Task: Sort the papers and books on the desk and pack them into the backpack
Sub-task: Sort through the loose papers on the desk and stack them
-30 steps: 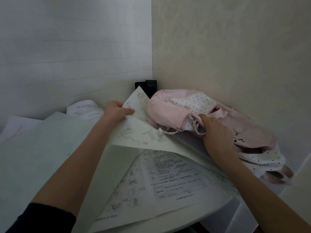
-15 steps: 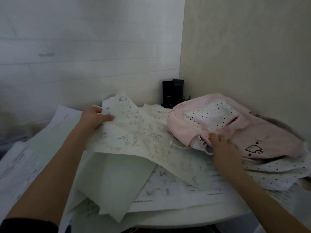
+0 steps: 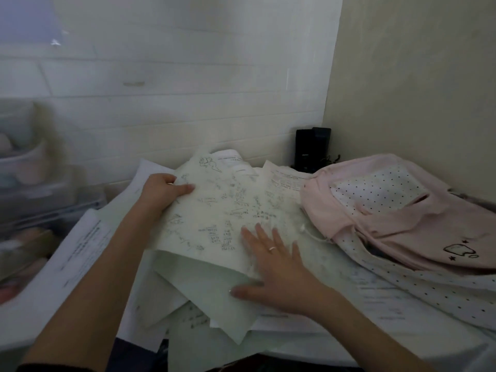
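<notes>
On the desk's near side, my right hand [image 3: 271, 267] has come off the backpack [image 3: 397, 210] since half a second ago and now lies flat on the scribbled sheet [image 3: 222, 210], fingers straight and spread, thumb out along the sheet's lower edge. It presses; it grips nothing. A ring shows on one finger.

My left hand [image 3: 161, 191] has kept its hold: it pinches the same sheet at its far left edge, thumb on top, fingers curled under.

Reading: I have left the bag's opening and gone to the papers. Both hands are on one sheet, so I judge this is sorting, smoothing or squaring the page, with packing not yet begun. No paper is in the bag that I can see.

Sheet: pale, large, covered in pencil sums and small doodles, limp, slightly lifted on the left. It lies on top of a loose heap of other papers [image 3: 204, 296], some printed, some overhanging the desk edge [image 3: 349, 353].

Backpack: pink, with white dotted panels, slumped on its side at right against the wall, touching the paper heap. A drawstring end trails towards the sheet. I cannot tell how wide the opening is. No books made out.
</notes>
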A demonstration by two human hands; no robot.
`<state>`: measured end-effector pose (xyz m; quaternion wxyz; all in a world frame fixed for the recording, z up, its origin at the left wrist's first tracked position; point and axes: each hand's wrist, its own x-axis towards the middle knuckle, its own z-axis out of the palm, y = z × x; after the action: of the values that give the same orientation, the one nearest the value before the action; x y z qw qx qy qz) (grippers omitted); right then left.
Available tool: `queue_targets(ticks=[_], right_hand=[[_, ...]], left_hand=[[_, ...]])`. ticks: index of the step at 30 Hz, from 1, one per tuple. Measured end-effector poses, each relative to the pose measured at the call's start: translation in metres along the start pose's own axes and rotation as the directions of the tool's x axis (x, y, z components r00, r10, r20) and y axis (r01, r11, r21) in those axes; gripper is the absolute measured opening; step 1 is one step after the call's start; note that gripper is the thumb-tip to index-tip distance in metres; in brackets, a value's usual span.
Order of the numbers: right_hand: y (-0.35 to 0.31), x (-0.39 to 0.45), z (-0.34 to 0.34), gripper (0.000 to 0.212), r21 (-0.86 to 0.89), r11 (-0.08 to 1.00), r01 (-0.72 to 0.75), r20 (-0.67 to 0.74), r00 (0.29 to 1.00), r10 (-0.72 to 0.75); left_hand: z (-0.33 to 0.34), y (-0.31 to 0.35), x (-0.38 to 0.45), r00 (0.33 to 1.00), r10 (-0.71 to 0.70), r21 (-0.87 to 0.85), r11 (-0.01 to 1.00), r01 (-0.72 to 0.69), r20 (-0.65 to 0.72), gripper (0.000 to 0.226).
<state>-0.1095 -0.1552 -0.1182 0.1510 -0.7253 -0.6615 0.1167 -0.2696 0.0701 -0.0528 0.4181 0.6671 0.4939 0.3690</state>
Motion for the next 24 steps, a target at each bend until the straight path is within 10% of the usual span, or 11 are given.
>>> queue_targets(ticks=[9, 14, 18, 24], right_hand=[[-0.030, 0.031, 0.031, 0.059, 0.088, 0.991, 0.096, -0.131, 0.988, -0.084], [-0.031, 0.041, 0.032, 0.054, 0.183, 0.965, 0.189, -0.321, 0.939, -0.123], [-0.027, 0.046, 0.026, 0.060, 0.215, 0.939, 0.267, -0.307, 0.931, -0.195], [-0.001, 0.030, 0.013, 0.065, 0.417, 0.908, 0.039, -0.024, 0.999, -0.032]], left_hand=[[-0.049, 0.033, -0.029, 1.000, -0.023, -0.031, 0.999, 0.022, -0.017, 0.030], [-0.031, 0.045, -0.040, 0.865, 0.169, -0.597, 0.783, 0.173, 0.473, 0.069], [0.021, 0.029, -0.050, 0.896, 0.221, -0.117, 0.975, -0.191, 0.384, 0.032], [0.078, -0.017, -0.029, 0.956, 0.098, 0.143, 0.980, -0.142, 0.276, 0.107]])
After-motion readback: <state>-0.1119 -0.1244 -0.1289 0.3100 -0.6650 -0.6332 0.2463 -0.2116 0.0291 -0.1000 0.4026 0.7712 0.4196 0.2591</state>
